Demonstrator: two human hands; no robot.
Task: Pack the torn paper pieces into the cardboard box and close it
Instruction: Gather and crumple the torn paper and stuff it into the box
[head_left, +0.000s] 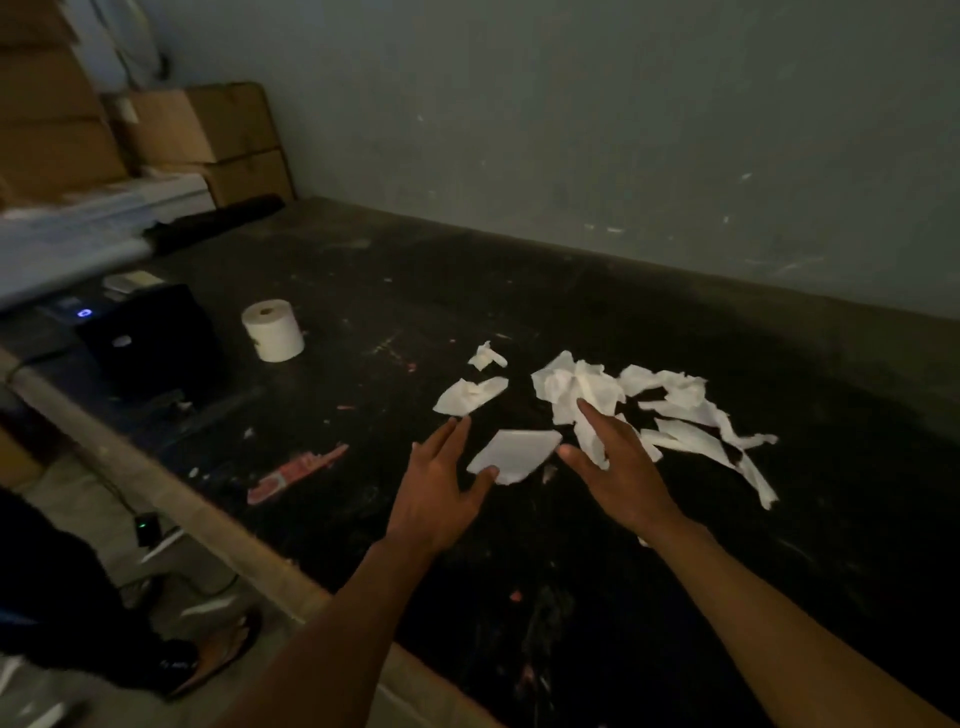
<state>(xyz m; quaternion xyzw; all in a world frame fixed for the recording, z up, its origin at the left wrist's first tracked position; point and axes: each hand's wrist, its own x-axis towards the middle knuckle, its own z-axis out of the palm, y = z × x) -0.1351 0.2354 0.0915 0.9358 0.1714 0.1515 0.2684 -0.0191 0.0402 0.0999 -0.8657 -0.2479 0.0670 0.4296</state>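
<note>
Our left hand (441, 491) and right hand (621, 470) hover spread-fingered, gripping nothing, over torn paper pieces (576, 387) scattered on the dark surface (363, 280).

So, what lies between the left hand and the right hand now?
In the head view, one flat torn paper piece lies between the left hand and the right hand; both hands are open beside it.

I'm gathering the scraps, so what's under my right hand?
A torn paper strip from the crumpled pile runs under the right hand, on the dark table. Anything beneath the palm itself is covered.
</note>
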